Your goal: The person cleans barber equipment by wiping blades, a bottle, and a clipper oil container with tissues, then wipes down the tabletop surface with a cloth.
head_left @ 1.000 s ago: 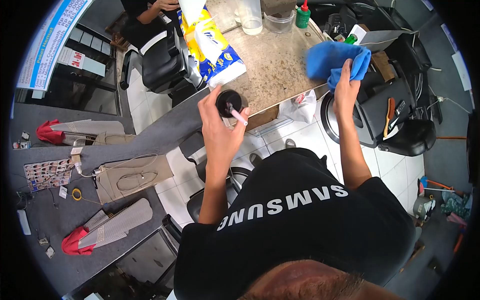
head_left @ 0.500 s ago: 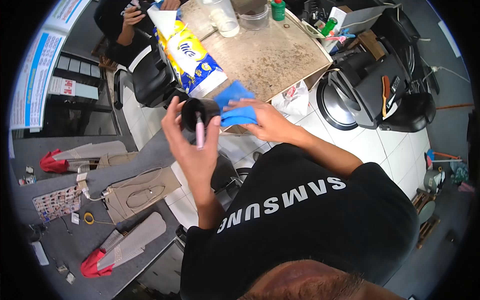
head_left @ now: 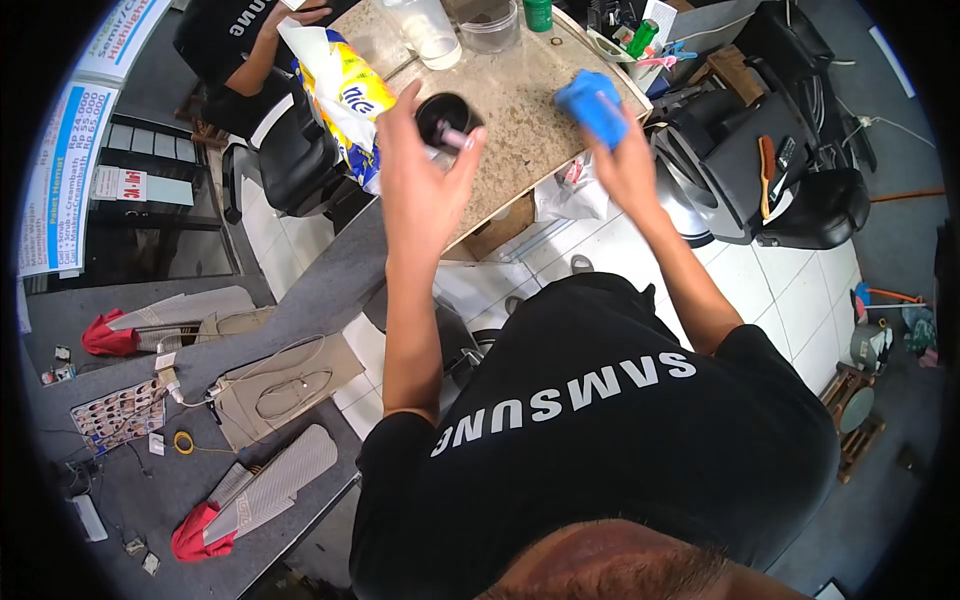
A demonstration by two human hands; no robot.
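My left hand (head_left: 430, 180) is wrapped round a black cup (head_left: 432, 112) over the wooden tabletop (head_left: 520, 90), fingers on one side and thumb on the other. A slim pink-handled tool (head_left: 455, 138) stands in the cup, its lower end hidden inside. In my right hand (head_left: 628, 165) is a crumpled blue cloth (head_left: 595, 105), blurred by motion near the table's right edge. Left of the cup lies a yellow, white and blue soft pack (head_left: 350, 95) with white tissue at its top.
A clear plastic jug (head_left: 425, 30), a clear tub (head_left: 490, 30) and a green bottle (head_left: 538, 14) stand at the table's back. Black salon chairs (head_left: 815, 205) are at right. A white bag (head_left: 575, 195) hangs by the table's edge. A person (head_left: 255, 60) shows at upper left.
My hands have moved apart. The left has carried the cup forward and right over the table; the right has swung forward and right with the blue cloth.
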